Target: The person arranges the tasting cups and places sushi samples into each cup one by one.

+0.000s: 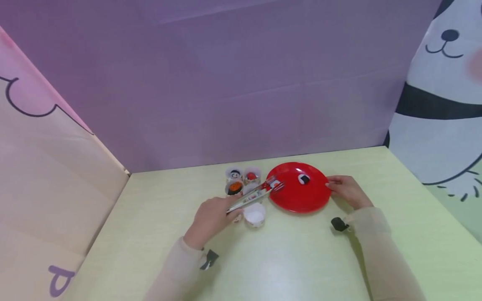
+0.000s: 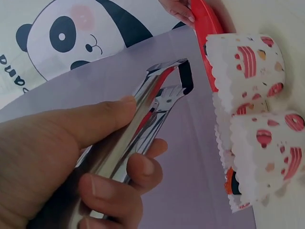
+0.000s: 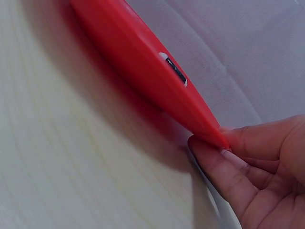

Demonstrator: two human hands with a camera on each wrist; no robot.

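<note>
My left hand (image 1: 215,217) holds a pair of metal tongs (image 2: 114,148), thumb on one arm and fingers curled round the other. In the head view the tong tips reach over the left side of a round red plate (image 1: 293,200). A small white and orange piece (image 1: 275,184) like toy sushi shows at the tips; whether they grip it I cannot tell. My right hand (image 1: 348,191) pinches the plate's right rim between thumb and fingers, clearest in the right wrist view. On the plate lies a black-and-white rice-ball piece (image 1: 303,179).
Left of the plate cluster several small paper cups, among them a white one (image 1: 255,216) at the front. Others contain an orange-and-black piece (image 1: 235,187), a red piece (image 1: 251,176) and a black-and-white piece (image 1: 235,173). A purple cloth wall (image 1: 226,104) stands behind the pale table (image 1: 286,259).
</note>
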